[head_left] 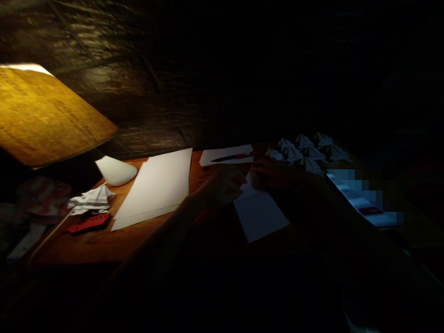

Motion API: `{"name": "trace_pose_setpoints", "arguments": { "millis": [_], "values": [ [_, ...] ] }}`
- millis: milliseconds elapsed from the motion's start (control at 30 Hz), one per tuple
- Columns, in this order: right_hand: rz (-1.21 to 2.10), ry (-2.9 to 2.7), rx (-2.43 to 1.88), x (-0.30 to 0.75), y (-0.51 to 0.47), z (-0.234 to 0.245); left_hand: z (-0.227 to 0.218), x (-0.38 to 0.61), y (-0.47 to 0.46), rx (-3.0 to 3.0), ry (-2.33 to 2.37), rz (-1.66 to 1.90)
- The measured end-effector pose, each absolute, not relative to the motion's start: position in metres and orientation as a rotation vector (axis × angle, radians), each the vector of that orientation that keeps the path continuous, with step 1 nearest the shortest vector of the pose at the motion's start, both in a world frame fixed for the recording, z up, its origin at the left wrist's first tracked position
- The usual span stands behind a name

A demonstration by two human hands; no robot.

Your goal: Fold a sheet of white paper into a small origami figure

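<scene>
The scene is very dark. My left hand [224, 185] and my right hand [268, 173] meet at the far end of a white sheet of paper [260, 215] lying on the wooden table [104, 240]. Both hands have their fingers curled and pinched on the top edge of that sheet. A stack of blank white sheets [156, 187] lies just left of my left hand. Behind my right hand stands a cluster of several folded paper shapes [305, 150].
A lit yellow lamp shade [45, 115] hangs over the table's left side. Under it lie a white cone-shaped object [116, 170], crumpled folded paper [90, 199] and a red flat object [88, 223]. A knife [232, 157] rests on a sheet at the back. A long strip [360, 201] lies at right.
</scene>
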State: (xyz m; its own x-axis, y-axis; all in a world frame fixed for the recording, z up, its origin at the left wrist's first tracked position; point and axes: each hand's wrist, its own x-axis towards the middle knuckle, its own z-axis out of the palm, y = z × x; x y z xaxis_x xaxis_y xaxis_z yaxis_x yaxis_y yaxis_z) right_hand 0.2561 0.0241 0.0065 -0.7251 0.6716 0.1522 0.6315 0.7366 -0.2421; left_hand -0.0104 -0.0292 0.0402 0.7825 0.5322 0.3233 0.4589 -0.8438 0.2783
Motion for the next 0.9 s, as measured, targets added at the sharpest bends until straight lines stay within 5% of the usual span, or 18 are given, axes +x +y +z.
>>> {"name": "trace_pose_setpoints", "arguments": {
  "millis": [900],
  "values": [
    [0.351, -2.277, -1.013, 0.238, 0.009, 0.019, 0.021, -0.006, -0.015, 2.418, 1.252, 0.944]
  ]
}}
